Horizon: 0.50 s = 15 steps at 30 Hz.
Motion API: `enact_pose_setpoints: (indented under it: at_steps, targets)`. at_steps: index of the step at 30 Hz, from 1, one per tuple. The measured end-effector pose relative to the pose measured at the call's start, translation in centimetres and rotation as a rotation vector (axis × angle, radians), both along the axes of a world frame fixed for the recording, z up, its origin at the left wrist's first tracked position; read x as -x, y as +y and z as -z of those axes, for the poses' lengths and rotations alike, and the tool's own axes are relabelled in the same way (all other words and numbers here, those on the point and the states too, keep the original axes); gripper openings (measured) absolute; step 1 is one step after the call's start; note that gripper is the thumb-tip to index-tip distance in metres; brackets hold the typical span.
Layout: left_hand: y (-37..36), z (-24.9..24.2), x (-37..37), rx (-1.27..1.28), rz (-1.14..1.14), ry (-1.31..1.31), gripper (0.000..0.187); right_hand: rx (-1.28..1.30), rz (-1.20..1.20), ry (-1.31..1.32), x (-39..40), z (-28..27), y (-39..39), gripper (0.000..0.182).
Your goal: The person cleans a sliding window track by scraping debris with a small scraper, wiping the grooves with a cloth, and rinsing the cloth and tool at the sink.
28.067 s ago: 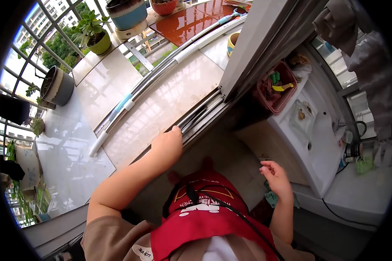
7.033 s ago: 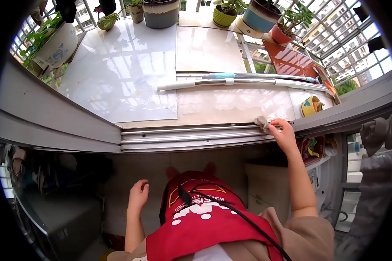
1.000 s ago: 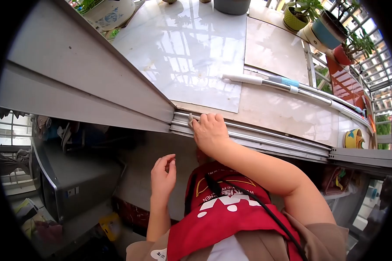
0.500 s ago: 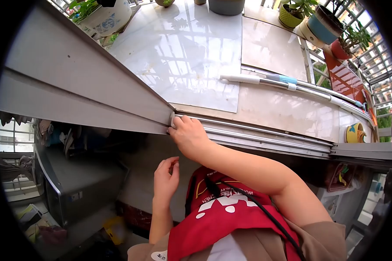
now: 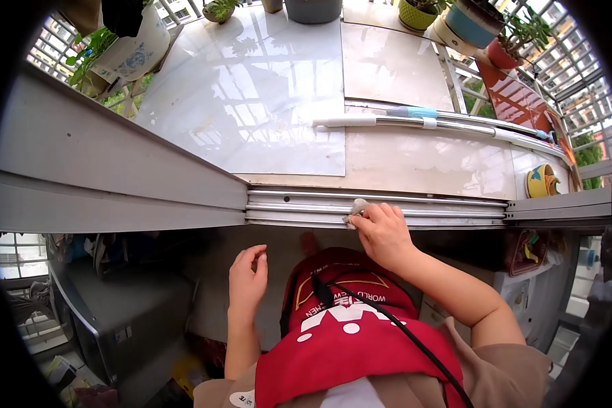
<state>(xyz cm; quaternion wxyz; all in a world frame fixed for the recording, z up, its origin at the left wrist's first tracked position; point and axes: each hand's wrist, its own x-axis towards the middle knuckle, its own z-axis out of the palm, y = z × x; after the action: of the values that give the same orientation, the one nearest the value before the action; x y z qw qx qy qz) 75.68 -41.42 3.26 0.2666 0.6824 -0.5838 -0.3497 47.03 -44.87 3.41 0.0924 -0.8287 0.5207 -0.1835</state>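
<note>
Two hands in play: the right [image 5: 389, 236] pinches a small cloth [image 5: 358, 205] between thumb and fingers, right over the metal track [image 5: 306, 209], while the left [image 5: 247, 279] hangs loosely curled, nothing visible in it, near the red apron [image 5: 360, 350]. Firm fingertip pressure looks best here, with cloth tucked into each groove and strokes running lengthwise; a slack pinch could snag on the rails' edges. And the cloth itself? Greyish, crumpled, bunched small, one end poking up. Beyond lie the glossy white panel [image 5: 251, 102] and long pole [image 5: 462, 126].
</note>
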Motion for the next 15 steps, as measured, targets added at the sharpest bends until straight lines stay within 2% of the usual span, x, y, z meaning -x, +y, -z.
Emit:
enact_pose_setpoints:
  at_steps: [2, 5, 8, 10, 12, 15]
  targets:
    - [-0.7, 0.1, 0.3, 0.016, 0.036, 0.035, 0.018, -0.025, 0.009, -0.101, -1.0, -0.1, -0.7, 0.024]
    - [-2.4, -0.1, 1.6, 0.049, 0.073, 0.023, 0.017, 0.113, -0.071, -0.222, -7.4, -0.5, -3.1, 0.031]
    - [-4.1, -1.3, 3.3, 0.144, 0.052, 0.049, 0.017, 0.126, 0.012, -0.034, -11.9, 3.0, -4.5, 0.027]
    - [-5.1, -1.8, 4.3, 0.159, 0.106, 0.037, 0.016, 0.044, 0.034, 0.019, -9.9, 2.5, -4.5, 0.018]
    - [-5.8, -1.8, 5.9, 0.159, 0.157, 0.01, 0.016, 0.062, 0.11, -0.037, -5.7, 1.8, -3.6, 0.013]
    - [-6.6, -2.1, 9.1, 0.243, 0.349, -0.096, 0.016, 0.073, 0.195, 0.025, 0.3, 1.3, -1.3, 0.015]
